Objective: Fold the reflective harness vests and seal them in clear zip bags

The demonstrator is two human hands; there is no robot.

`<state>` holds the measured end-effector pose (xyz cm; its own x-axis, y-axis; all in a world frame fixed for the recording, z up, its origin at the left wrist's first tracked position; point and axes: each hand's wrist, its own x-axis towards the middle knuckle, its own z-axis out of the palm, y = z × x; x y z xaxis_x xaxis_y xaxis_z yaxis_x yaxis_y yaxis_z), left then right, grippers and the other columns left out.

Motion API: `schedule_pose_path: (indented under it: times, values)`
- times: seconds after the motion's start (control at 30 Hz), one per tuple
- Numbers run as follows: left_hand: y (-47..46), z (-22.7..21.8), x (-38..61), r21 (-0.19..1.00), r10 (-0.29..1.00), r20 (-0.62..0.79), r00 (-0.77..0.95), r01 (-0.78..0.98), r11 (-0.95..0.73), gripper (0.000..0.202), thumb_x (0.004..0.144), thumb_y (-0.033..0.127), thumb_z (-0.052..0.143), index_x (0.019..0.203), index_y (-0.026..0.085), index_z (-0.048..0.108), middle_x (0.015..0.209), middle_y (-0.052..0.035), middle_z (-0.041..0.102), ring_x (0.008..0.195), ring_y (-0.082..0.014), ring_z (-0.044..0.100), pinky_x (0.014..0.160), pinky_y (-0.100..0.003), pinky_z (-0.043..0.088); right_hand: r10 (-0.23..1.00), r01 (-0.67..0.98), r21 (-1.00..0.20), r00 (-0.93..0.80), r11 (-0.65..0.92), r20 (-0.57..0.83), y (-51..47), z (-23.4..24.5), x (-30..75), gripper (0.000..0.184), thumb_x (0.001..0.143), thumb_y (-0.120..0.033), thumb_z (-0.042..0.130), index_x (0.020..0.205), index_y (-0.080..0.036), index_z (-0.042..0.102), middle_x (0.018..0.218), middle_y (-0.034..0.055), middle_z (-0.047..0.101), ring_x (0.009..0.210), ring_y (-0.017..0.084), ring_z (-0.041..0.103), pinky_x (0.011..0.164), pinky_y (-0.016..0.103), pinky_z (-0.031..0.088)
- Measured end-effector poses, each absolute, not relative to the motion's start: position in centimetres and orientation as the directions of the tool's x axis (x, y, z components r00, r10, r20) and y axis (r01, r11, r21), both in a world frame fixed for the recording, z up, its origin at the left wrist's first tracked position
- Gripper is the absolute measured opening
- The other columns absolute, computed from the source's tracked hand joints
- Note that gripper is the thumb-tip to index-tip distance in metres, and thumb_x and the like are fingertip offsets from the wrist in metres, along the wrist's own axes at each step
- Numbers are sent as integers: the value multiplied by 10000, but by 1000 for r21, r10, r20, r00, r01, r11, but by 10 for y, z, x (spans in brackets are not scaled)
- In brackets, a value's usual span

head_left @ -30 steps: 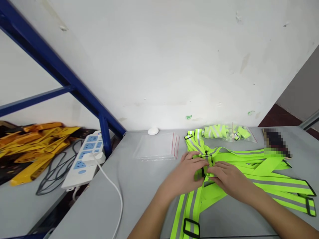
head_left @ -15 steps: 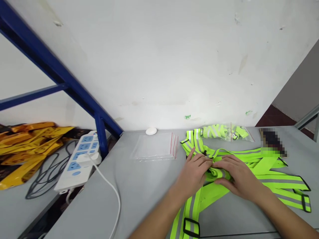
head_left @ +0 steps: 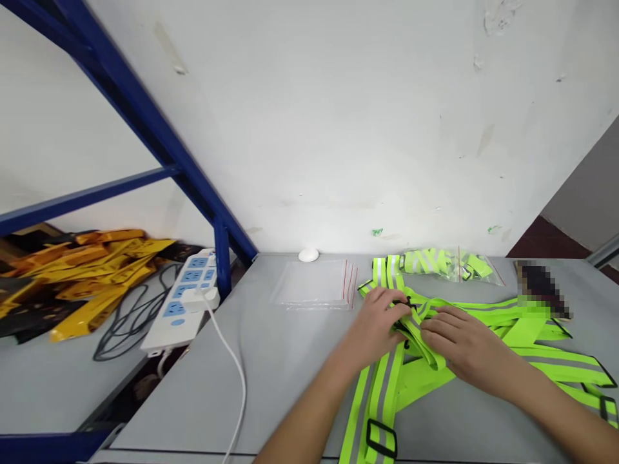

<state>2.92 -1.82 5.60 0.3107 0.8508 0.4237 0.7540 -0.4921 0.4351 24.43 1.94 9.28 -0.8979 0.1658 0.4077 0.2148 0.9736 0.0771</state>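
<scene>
Neon-yellow reflective straps (head_left: 488,312) with grey stripes and black buckles lie spread over the grey table. My left hand (head_left: 380,325) curls its fingers around a folded part of the strap and a small black clip beside it. Close on the right, my right hand (head_left: 461,345) rests over the same bunched strap, fingers bent against it; its thumb is hidden. A black slide buckle (head_left: 382,439) sits on strap ends hanging toward the front edge. Behind the hands, clear zip bags (head_left: 435,263) hold rolled straps of the same kind.
Clear zip bags (head_left: 314,283) with red seals lie left of the straps, beside a white oval object (head_left: 308,255). A power strip (head_left: 181,299) with a white cable stands near the blue frame (head_left: 222,258). Yellow packets (head_left: 106,264) pile up far left. A pixelated dark object (head_left: 544,287) lies right.
The view has turned slightly left, so everything appears shifted right. My left fingers have moved onto the clip area, and the bunched strap between the hands has loosened into a hanging fold.
</scene>
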Motion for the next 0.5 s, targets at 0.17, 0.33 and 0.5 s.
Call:
schedule_pose_path:
  times: [0.17,0.33,0.5]
  values:
    - [-15,62,-1,570,981,184,65,806,-160,130,787,229,666,899,198,608,879,-25,620,791,-200,585,666,-284,451,21,125,218,-905,968,426,13,78,239,195,939,-72,438,941,-174,604,860,75,668,813,192,614,892,407,478]
    - [-16,65,-24,779,962,-258,87,608,154,445,874,559,469,687,178,603,602,12,608,459,-133,506,472,-248,357,15,114,162,-857,980,514,5,54,238,250,960,-55,383,943,-140,618,872,82,681,829,184,624,911,407,493]
    - [-9,56,-14,879,922,-383,48,324,349,596,787,733,465,768,155,607,603,-14,629,369,-104,446,406,-237,331,76,130,55,-817,990,571,5,51,238,270,961,-60,352,1008,-133,608,906,95,699,911,201,640,889,383,538]
